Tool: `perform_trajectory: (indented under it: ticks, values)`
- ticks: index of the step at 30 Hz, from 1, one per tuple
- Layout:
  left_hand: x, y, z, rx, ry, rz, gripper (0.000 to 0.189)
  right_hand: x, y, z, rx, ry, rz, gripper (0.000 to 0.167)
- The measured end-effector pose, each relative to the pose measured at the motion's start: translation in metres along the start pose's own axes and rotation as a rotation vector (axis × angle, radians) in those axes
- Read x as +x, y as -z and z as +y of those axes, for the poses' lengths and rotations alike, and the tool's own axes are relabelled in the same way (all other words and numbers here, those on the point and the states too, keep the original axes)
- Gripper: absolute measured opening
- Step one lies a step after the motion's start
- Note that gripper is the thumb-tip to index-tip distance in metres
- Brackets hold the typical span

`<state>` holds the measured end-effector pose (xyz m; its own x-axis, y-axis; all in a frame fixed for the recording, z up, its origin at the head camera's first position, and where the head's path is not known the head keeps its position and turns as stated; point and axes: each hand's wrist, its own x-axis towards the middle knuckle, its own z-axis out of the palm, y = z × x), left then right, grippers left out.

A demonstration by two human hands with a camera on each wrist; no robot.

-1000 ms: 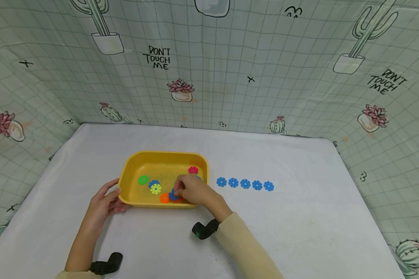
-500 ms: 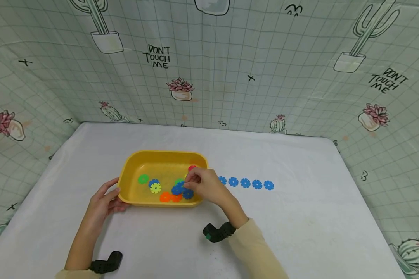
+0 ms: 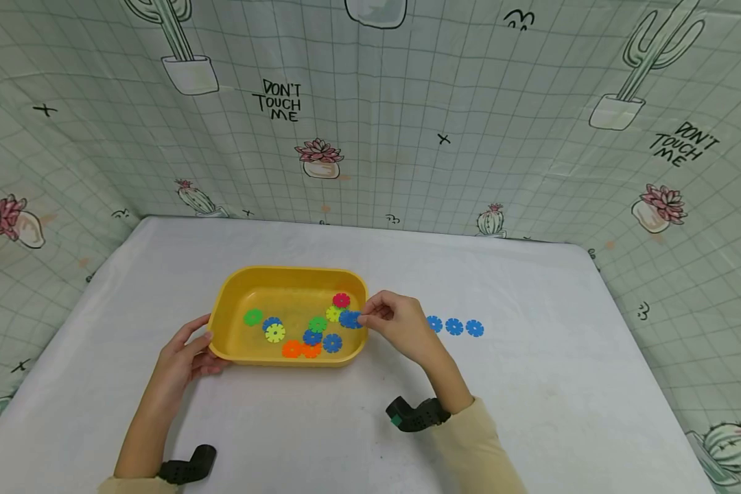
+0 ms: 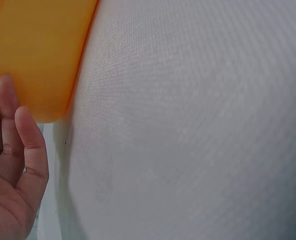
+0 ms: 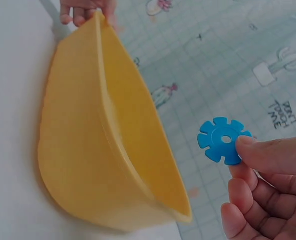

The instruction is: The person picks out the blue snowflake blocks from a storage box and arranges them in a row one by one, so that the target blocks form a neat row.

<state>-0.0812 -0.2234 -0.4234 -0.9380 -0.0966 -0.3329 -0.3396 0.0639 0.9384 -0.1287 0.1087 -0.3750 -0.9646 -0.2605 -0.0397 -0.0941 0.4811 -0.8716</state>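
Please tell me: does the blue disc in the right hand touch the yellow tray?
Apart. The right wrist view shows patterned cloth between the blue disc and the yellow tray, a clear gap.

We see a white counter [image 3: 568,384] and, rising behind it and along both its sides, a pale grid-patterned cloth [image 3: 395,89]. Above the counter's far edge we find a printed pink succulent [image 3: 319,159], "DON'T TOUCH ME" lettering [image 3: 279,101] and a small round cactus [image 3: 490,222].
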Motion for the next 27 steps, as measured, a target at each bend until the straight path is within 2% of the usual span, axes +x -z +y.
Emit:
perform_trajectory:
  ticks: [6, 17, 24, 27]
  values:
    - [0.001, 0.0, -0.003, -0.001, 0.0, 0.011, 0.047, -0.008, 0.018, 0.01, 0.014, -0.028, 0.064, 0.01]
    - [-0.001, 0.0, 0.0, 0.015, 0.04, 0.014, 0.046, -0.022, 0.05, 0.032, -0.02, -0.106, 0.17, 0.014]
    - [0.001, 0.0, -0.001, -0.016, 0.016, 0.022, 0.043, -0.033, 0.072, 0.049, -0.038, -0.171, 0.22, 0.023]
    - [0.001, 0.0, 0.002, 0.015, 0.025, 0.008, 0.046, -0.038, 0.079, 0.058, -0.044, -0.209, 0.238, 0.026]
